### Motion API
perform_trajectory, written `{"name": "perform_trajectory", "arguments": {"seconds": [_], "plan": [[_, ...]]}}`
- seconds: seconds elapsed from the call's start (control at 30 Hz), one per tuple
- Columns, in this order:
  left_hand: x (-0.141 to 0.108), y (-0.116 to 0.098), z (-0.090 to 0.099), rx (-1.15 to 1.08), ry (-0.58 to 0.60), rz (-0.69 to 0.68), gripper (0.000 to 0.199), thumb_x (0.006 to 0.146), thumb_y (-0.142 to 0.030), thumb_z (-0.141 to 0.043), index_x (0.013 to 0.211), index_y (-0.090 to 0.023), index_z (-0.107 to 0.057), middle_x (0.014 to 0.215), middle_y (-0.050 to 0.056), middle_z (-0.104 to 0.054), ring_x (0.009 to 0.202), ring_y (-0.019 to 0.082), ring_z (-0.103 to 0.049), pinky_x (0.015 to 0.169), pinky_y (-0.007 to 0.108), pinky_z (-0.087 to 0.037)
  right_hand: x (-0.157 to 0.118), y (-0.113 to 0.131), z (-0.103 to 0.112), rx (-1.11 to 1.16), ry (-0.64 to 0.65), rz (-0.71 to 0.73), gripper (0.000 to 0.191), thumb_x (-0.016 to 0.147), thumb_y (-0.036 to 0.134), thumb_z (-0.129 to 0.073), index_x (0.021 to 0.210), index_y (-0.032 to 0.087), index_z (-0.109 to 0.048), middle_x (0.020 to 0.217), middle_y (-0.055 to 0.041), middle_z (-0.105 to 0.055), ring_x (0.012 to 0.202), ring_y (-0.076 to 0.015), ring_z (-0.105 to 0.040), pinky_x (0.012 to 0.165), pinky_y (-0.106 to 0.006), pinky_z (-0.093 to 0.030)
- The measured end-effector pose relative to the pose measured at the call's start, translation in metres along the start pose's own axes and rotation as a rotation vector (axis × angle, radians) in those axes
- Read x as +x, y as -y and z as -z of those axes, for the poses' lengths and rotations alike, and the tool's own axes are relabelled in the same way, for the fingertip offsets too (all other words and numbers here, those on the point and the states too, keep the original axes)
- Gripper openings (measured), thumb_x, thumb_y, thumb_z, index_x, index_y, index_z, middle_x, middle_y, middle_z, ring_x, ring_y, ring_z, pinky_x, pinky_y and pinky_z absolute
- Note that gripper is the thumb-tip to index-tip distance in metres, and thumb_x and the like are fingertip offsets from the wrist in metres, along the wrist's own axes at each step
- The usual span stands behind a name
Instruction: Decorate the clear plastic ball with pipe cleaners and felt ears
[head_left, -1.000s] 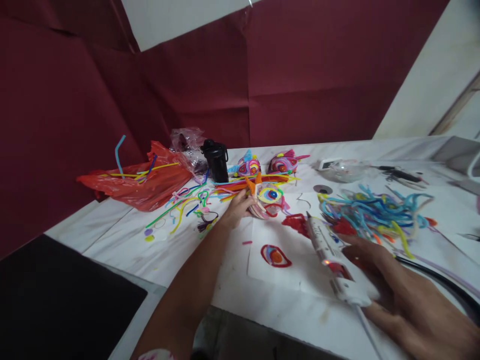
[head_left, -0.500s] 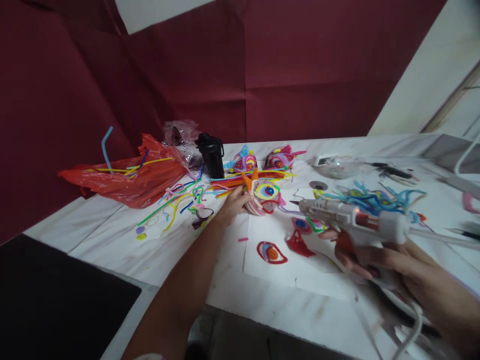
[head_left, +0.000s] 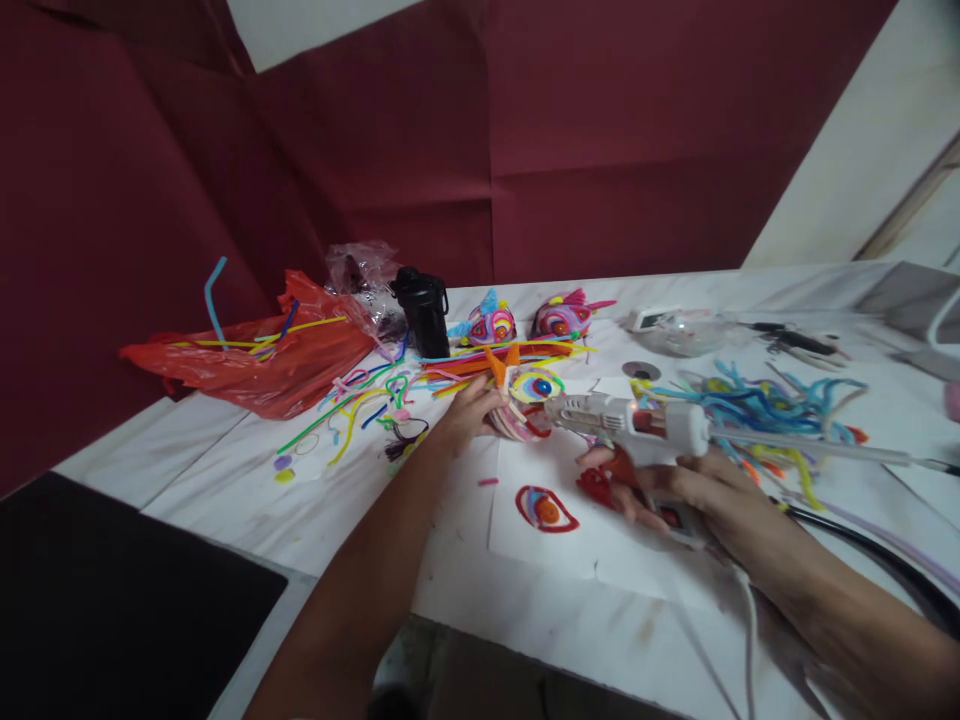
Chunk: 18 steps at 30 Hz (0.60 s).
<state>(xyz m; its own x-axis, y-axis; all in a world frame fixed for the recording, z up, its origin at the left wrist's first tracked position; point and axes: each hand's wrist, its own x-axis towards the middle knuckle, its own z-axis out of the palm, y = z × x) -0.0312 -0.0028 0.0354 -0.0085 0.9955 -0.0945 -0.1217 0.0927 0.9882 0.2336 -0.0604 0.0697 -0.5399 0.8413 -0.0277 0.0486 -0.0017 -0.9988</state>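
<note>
My left hand (head_left: 469, 412) holds a pipe-cleaner mask (head_left: 529, 395) with a coiled yellow and blue eye and an orange ear, resting on the white table (head_left: 225, 470). My right hand (head_left: 679, 490) grips a white hot glue gun (head_left: 637, 420) by its handle. The gun lies level, with its nozzle pointing left and almost touching the mask's right side. A clear glue stick (head_left: 825, 450) juts from the gun's back toward the right.
A white paper sheet (head_left: 562, 545) carries a red coiled eye shape (head_left: 546, 509). Loose pipe cleaners (head_left: 757, 410) lie at right and more at left by a red plastic bag (head_left: 255, 350). A black cup (head_left: 424, 310) and two finished masks (head_left: 525, 323) stand behind. A black cable (head_left: 870, 555) runs at right.
My right hand lifted the glue gun off the table, turned it level and moved its nozzle left up to the mask. My left hand stayed on the mask.
</note>
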Motion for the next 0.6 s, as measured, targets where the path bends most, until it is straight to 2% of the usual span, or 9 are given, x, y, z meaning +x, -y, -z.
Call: {"name": "perform_trajectory", "arguments": {"seconds": [0.07,0.17,0.43,0.6], "plan": [[-0.001,-0.001,-0.001,0.018,-0.006,0.006,0.051,0.067,-0.028,-0.072,0.117,-0.025,-0.064,0.101,0.004,-0.068,0.088,0.022,-0.067,0.085,0.05,-0.059,0.005,-0.003,-0.002,0.007,0.026,0.006,0.032,0.073,0.035,-0.059,0.094,0.016,-0.072,0.064,-0.003,-0.061,0.05,-0.0148,-0.043,0.053,-0.029,-0.033],[-0.002,-0.003,-0.003,0.033,-0.006,0.008,0.052,0.068,-0.028,-0.071,0.119,-0.024,-0.064,0.106,0.005,-0.068,0.092,0.023,-0.067,0.085,0.049,-0.059,0.011,-0.006,-0.003,0.0,0.046,0.015,0.037,0.076,0.035,-0.056,0.102,0.015,-0.072,0.063,-0.0029,-0.062,0.05,-0.0144,-0.043,0.052,-0.028,-0.032],[-0.004,-0.005,-0.005,0.047,-0.009,0.023,0.047,0.07,-0.028,-0.068,0.117,-0.025,-0.063,0.102,0.005,-0.068,0.092,0.024,-0.067,0.089,0.055,-0.056,0.015,-0.007,-0.001,-0.027,0.086,0.035,0.033,0.077,0.033,-0.056,0.1,0.016,-0.072,0.064,-0.0024,-0.063,0.051,-0.0147,-0.045,0.052,-0.028,-0.035],[-0.006,-0.008,-0.007,0.066,-0.014,0.035,0.048,0.073,-0.025,-0.063,0.121,-0.024,-0.061,0.108,0.006,-0.068,0.095,0.024,-0.067,0.09,0.054,-0.056,0.019,-0.009,-0.004,-0.013,0.107,0.036,0.033,0.078,0.033,-0.057,0.101,0.012,-0.07,0.063,-0.0029,-0.063,0.05,-0.0131,-0.044,0.05,-0.027,-0.032]]}}
